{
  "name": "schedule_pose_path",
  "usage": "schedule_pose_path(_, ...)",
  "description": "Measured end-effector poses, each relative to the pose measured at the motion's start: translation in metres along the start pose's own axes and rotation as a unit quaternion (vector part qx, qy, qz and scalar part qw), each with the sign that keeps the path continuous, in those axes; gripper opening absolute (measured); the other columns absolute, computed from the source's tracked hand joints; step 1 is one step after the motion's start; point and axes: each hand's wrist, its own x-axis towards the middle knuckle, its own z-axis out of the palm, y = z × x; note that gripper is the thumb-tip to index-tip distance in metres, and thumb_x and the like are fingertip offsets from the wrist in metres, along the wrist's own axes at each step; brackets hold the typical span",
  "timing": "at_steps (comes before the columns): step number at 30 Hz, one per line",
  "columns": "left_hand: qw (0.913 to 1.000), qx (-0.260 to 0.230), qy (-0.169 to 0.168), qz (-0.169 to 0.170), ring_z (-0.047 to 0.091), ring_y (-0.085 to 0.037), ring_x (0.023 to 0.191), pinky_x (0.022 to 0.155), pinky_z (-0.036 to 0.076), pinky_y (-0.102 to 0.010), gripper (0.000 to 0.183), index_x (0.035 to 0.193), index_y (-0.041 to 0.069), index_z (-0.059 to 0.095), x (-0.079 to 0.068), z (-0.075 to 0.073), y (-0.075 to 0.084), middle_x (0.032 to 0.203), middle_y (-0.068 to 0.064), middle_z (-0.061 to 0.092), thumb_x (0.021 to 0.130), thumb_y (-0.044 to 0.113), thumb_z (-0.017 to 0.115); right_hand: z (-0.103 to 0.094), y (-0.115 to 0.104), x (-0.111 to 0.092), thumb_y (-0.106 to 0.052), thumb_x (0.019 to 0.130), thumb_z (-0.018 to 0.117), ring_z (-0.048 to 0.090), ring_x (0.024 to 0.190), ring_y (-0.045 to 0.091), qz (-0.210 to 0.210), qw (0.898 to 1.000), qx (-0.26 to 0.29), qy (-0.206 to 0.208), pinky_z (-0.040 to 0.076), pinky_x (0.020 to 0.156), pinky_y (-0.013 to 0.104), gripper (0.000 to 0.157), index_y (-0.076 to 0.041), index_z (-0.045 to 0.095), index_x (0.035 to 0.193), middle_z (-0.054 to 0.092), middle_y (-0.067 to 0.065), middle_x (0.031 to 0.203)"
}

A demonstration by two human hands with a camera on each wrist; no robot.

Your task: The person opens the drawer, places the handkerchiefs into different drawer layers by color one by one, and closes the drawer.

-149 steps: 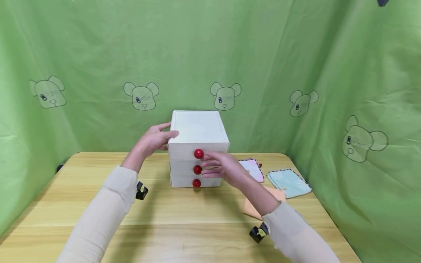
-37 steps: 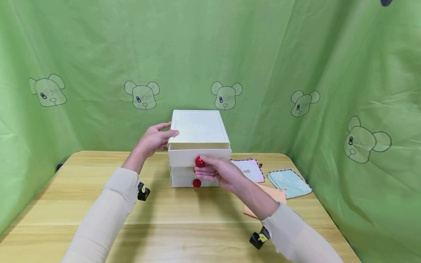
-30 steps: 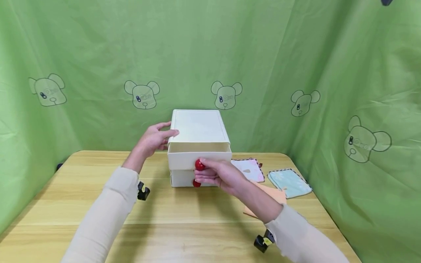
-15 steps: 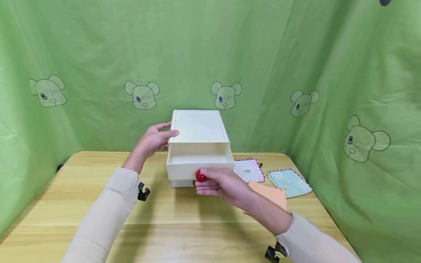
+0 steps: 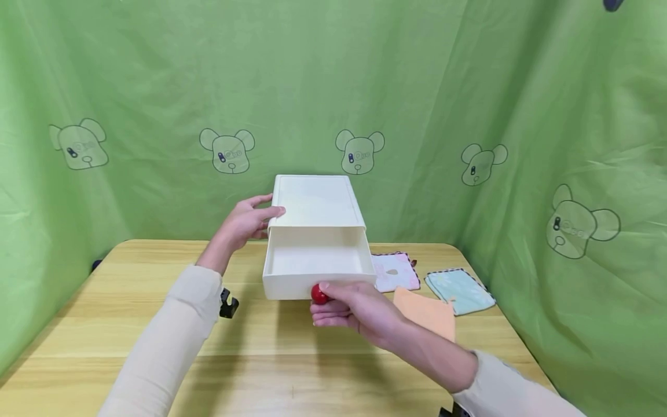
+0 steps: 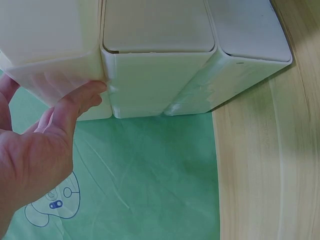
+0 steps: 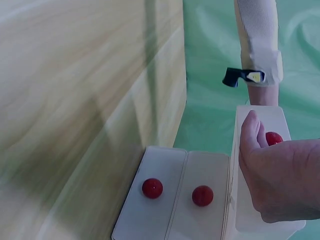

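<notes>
A white three-drawer cabinet (image 5: 319, 200) stands at the far middle of the table. Its top drawer (image 5: 292, 286) is pulled well out, and the inside shows bare. My right hand (image 5: 365, 310) pinches the red knob (image 5: 319, 293) on that drawer's front. My left hand (image 5: 245, 223) grips the cabinet's upper left side, thumb on the top edge. In the left wrist view, the left fingers (image 6: 85, 97) lie along the side of the top unit. The right wrist view shows the lower two drawers pushed in, each with a red knob (image 7: 202, 195).
Right of the cabinet lie a pink-white cloth (image 5: 395, 272), a light blue folded cloth (image 5: 461, 291) and an orange cloth (image 5: 427, 313), the last partly behind my right arm. A green curtain (image 5: 292, 87) surrounds the wooden table (image 5: 260, 370) at back and sides.
My right hand took hold of the top knob and has drawn the top drawer out toward me, from shut to far out. My left hand has stayed on the cabinet's side.
</notes>
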Motion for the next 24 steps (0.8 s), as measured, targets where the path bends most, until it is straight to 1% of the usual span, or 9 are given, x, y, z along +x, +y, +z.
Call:
schedule_pose_path(5,1.0,0.004,0.001,0.002,0.059,-0.015,0.074,0.078,0.058,-0.036,0.08,0.148,0.021,0.033,0.0,0.0,0.001,0.107,-0.01,0.063,0.081,0.031,0.075,0.006,0.003,-0.01,-0.024,0.092,0.063,0.07,0.088,0.027,0.001,1.0,-0.002,0.008,0.054,0.088,0.039,0.047,0.013,0.054,0.12,0.07,0.02,0.096)
schedule_pose_path(9,1.0,0.003,0.0,0.002,0.06,-0.015,0.075,0.078,0.058,-0.036,0.08,0.149,0.02,0.032,0.0,0.0,0.001,0.108,-0.011,0.063,0.082,0.031,0.075,0.009,0.005,-0.018,-0.025,0.092,0.063,0.07,0.088,0.027,0.001,1.0,-0.008,0.009,0.055,0.087,0.039,0.048,0.014,0.055,0.119,0.07,0.019,0.094)
schedule_pose_path(14,1.0,0.007,0.001,0.001,0.06,-0.015,0.076,0.077,0.058,-0.034,0.079,0.149,0.021,0.032,0.0,0.0,0.002,0.109,-0.01,0.063,0.082,0.03,0.074,0.01,0.008,-0.025,-0.025,0.091,0.064,0.07,0.088,0.028,0.004,1.0,-0.005,0.011,0.055,0.086,0.039,0.047,0.013,0.057,0.117,0.07,0.019,0.093)
schedule_pose_path(20,1.0,0.008,0.0,0.0,0.062,-0.016,0.078,0.077,0.058,-0.035,0.079,0.149,0.021,0.032,0.0,0.0,0.002,0.11,-0.01,0.064,0.082,0.03,0.075,0.011,0.01,-0.028,-0.026,0.091,0.064,0.07,0.086,0.026,0.006,1.0,0.004,0.008,0.055,0.087,0.039,0.051,0.016,0.054,0.119,0.071,0.018,0.093)
schedule_pose_path(24,1.0,0.009,0.0,-0.002,0.062,-0.017,0.079,0.077,0.058,-0.035,0.079,0.149,0.021,0.032,-0.001,0.001,0.002,0.11,-0.01,0.064,0.083,0.03,0.074,0.011,0.011,-0.028,-0.025,0.091,0.063,0.07,0.085,0.026,0.005,1.0,0.004,0.007,0.055,0.086,0.038,0.048,0.014,0.056,0.117,0.071,0.018,0.092)
